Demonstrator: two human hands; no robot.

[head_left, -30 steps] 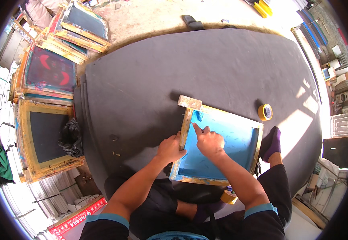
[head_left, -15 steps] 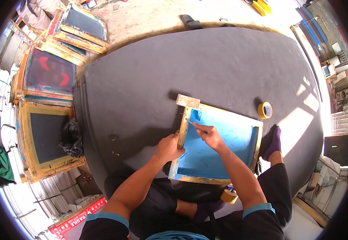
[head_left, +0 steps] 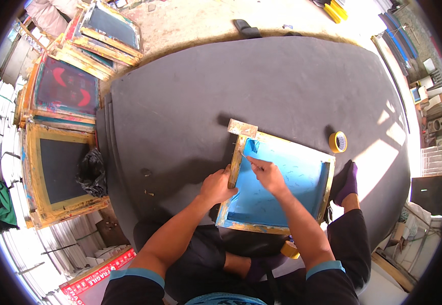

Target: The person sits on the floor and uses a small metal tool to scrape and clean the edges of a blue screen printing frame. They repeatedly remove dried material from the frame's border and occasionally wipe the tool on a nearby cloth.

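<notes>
A wooden screen-printing frame [head_left: 329,190] with blue mesh [head_left: 282,190] lies tilted in front of me, its near edge over my lap. My left hand [head_left: 219,186] is closed round the frame's left side, thumb on the inner edge. Over the upper left of the mesh, my right hand [head_left: 267,174] is closed in a pinch near the left rail. Something thin seems to stick out from its fingertips, too small to name. A small wooden block [head_left: 242,127] sits at the frame's top left corner.
One roll of yellow tape [head_left: 338,142] lies right of the frame, another yellow roll [head_left: 290,249] by my leg. Dark foam sheets [head_left: 190,91] lie beneath. Several screen frames [head_left: 43,203] are stacked at left, with a black plastic bag [head_left: 92,173]. My purple-socked foot [head_left: 348,184] rests at right.
The whole view has shifted slightly, moving most things a little to the right. My left hand keeps its grip on the frame, and my right hand stays near the left rail.
</notes>
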